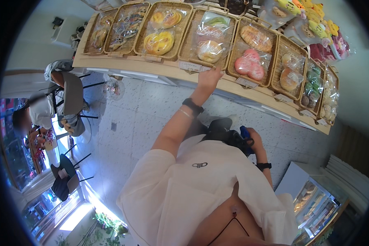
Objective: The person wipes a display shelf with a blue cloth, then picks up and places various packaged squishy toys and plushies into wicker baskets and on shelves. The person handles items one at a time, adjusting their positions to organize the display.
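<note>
"At the front edge of the long wooden counter, which hand is up there?"

"The left hand, its fingers bent and bunched at the front of a wicker basket. Whether they grip anything, I cannot tell."

"What lies in that basket?"

"A round golden bun in clear plastic, nearest the hand, and behind it a wrapped piece with green showing. A white card sits just left of the fingers, along the counter's edge."

"And one basket to the right?"

"Pink lobed bread in front, a browned loaf behind, both bagged."

"Where is the right hand?"

"Low beside the body, well apart from the counter, closed around a blue and black object. I can't make out what it is."

"Anyone else about?"

"A seated person far to the left. Off to the lower right stands a glass-fronted display case, lit inside, baked goods on its shelves"
</note>
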`<state>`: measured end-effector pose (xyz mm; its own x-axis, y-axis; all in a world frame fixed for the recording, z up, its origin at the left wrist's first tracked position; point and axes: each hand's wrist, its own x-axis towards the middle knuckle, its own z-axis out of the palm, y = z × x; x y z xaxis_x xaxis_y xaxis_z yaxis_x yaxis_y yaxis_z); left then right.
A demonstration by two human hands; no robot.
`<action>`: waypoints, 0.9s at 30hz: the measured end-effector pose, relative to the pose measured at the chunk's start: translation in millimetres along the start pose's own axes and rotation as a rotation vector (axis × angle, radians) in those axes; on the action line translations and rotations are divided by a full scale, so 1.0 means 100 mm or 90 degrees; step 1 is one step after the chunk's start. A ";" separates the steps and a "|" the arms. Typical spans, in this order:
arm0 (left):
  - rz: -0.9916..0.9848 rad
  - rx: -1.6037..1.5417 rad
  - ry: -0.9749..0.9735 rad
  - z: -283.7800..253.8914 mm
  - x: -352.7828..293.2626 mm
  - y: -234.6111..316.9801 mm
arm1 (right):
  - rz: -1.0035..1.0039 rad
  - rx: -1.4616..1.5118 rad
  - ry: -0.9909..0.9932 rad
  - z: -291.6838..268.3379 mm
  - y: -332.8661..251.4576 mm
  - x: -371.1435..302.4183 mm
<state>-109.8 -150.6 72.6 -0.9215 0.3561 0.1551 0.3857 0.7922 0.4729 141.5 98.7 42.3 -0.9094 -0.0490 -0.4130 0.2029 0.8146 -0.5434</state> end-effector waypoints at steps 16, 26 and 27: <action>-0.167 -0.024 -0.078 -0.85 -1.56 -1.15 | -0.240 0.041 0.070 0.15 -1.07 0.82; -0.280 -0.029 -0.170 -1.04 -1.98 -1.66 | -0.452 -0.043 0.007 0.15 -2.30 1.67; -0.297 -0.030 -0.174 -1.05 -1.93 -1.66 | -0.499 -0.067 0.060 0.20 -2.32 1.79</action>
<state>-0.4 -402.8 55.4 -0.9465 0.0923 -0.3093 -0.0701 0.8766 0.4762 -61.2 -110.2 79.6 -0.8006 -0.5856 0.1266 -0.5400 0.6138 -0.5759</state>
